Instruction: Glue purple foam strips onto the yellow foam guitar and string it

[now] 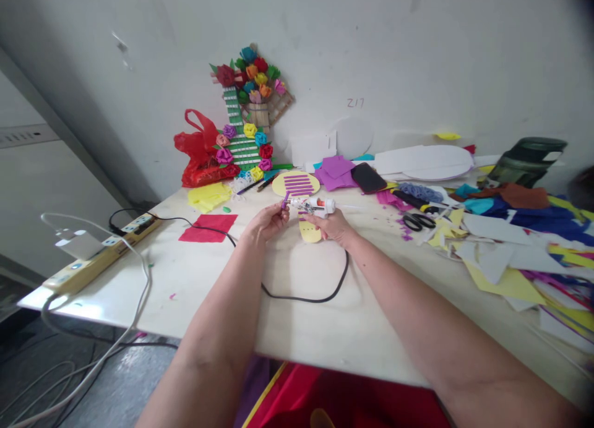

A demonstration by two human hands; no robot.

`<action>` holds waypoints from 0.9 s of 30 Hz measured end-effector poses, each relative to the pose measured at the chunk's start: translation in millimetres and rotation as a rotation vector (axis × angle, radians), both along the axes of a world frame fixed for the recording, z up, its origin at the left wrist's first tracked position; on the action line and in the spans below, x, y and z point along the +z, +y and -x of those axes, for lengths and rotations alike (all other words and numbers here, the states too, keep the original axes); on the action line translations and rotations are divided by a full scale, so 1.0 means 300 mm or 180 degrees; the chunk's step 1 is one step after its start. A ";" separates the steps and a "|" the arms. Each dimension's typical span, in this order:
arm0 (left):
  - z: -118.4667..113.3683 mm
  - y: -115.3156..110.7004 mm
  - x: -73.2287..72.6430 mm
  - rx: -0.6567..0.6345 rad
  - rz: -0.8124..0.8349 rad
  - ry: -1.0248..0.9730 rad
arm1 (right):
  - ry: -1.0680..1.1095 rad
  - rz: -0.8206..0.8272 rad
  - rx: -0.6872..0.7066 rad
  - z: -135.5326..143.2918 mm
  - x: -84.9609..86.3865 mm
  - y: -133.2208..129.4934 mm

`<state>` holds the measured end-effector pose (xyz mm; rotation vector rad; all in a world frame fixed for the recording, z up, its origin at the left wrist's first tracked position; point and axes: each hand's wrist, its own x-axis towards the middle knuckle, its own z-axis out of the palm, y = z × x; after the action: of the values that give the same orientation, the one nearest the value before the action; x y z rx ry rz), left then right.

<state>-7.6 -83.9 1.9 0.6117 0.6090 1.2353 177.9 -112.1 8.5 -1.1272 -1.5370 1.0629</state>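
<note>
My right hand [333,225] is wrapped round a white glue gun [320,205] whose nozzle points left. Between the fingertips of my left hand [271,220] is a small purple strip [284,201], held upright close to the nozzle. Just behind the hands lies a yellow oval piece [278,185] with several purple strips across it. A narrower yellow part [310,232] with small marks shows beneath the glue gun, partly hidden by it and my right hand. The gun's black cord [301,300] loops over the table in front of my hands.
A red sheet [208,227] and a power strip [102,264] are at the left. Paper flowers [250,94] and a red bag [199,149] stand against the wall. Black scissors [419,222], paper scraps [501,273] and a dark green bottle [526,162] lie at the right.
</note>
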 end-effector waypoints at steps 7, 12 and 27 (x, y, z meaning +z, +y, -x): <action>-0.011 -0.011 0.019 0.0084 0.0169 -0.0176 | -0.0092 0.0014 0.0014 0.001 -0.005 0.002; -0.010 -0.009 0.022 0.0128 0.0210 -0.0247 | -0.0223 -0.0137 0.0090 0.001 -0.015 0.007; -0.007 -0.005 0.017 0.0149 0.0146 -0.0091 | -0.0337 -0.0211 0.0145 0.000 -0.022 0.011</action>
<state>-5.6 -85.4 7.1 0.5432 0.6292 1.2685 178.0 -108.9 2.0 -1.1227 -1.6760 0.9887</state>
